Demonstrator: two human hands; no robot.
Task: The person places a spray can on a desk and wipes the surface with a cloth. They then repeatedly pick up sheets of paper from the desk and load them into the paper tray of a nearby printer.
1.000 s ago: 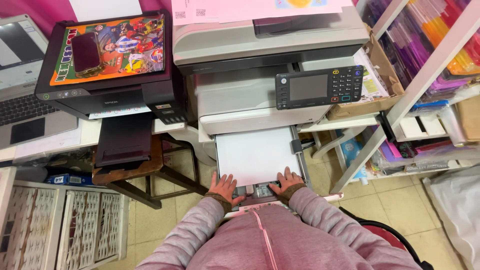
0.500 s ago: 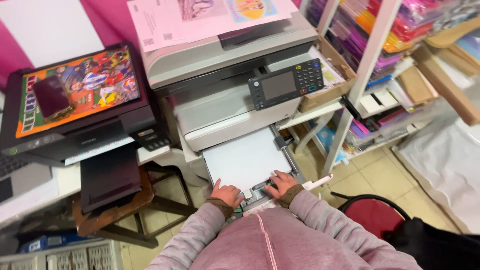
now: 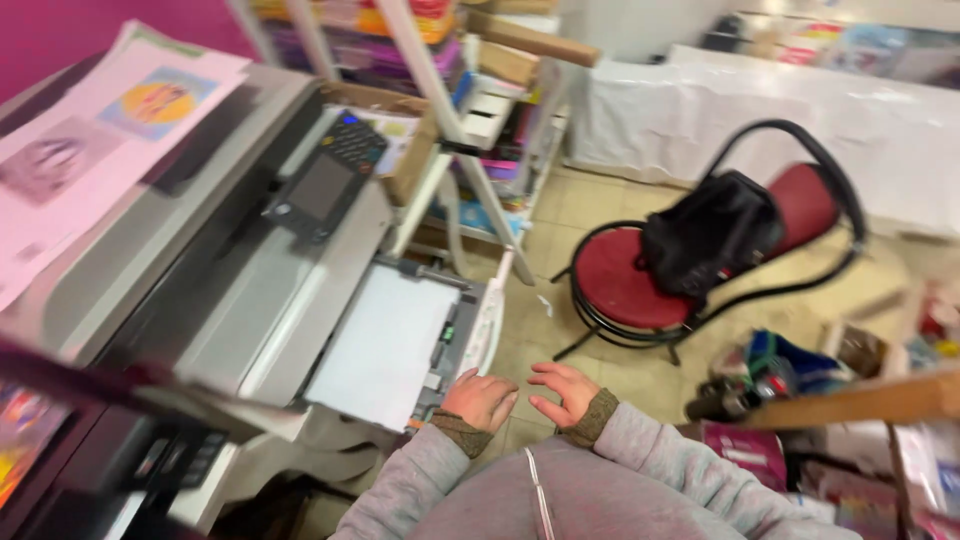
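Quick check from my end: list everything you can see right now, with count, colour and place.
copier: one, grey, left, with a dark control panel
paper tray: one, pulled out, holds a white paper stack
printed sheets: a few, pink and white, on top of the copier
shelving: white frame, packed with coloured stock, behind the copier
chair: one, red seat, black frame, on the tiled floor
bag: one, black, on the chair
covered table: white, far right
left hand: at the tray's front edge
right hand: open, off the tray, beside the left hand
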